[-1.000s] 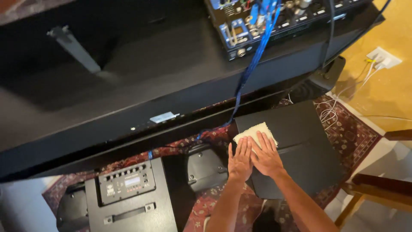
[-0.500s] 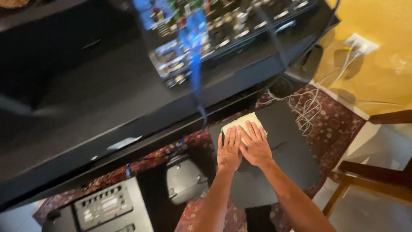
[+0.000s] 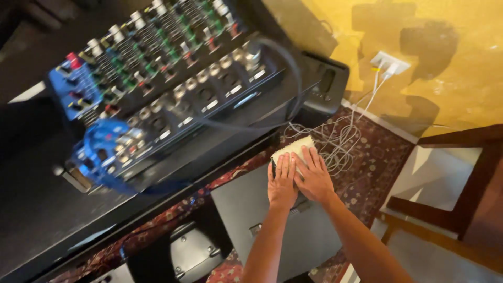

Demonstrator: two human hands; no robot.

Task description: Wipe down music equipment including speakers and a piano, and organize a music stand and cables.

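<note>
down on the dark speaker cabinet (image 3: pixel 293 230) at floor level, both hands lie flat side by side on a pale folded cloth (image 3: pixel 294 148). left hand (image 3: pixel 283 182) palm down, fingers straight and together, tips on the cloth's near edge. right hand (image 3: pixel 314 178) same, fingers spread a bit more, covering the cloth's right half. neither hand is closed round anything, they just press the cloth against the cabinet top; no pinch visible. cloth sits at the far corner of the cabinet, just beside a tangle of white cables (image 3: pixel 340 141) on the patterned rug (image 3: pixel 377 157).

judgement: this looks like a wiping pass. to do it well, keep palms flat with even pressure so the cloth doesn't bunch, move both hands as one, and stay on the panel so the cloth's far edge doesn't snag the cables close by. watch the table edge overhead too.

around: black table (image 3: pixel 47 209) above carries an audio mixer (image 3: pixel 162 78) with a blue coiled cable (image 3: pixel 105 157); wall socket (image 3: pixel 390 62) on the yellow wall; a second black case (image 3: pixel 191 254) sits left of the cabinet. frame is motion-blurred on the left.
</note>
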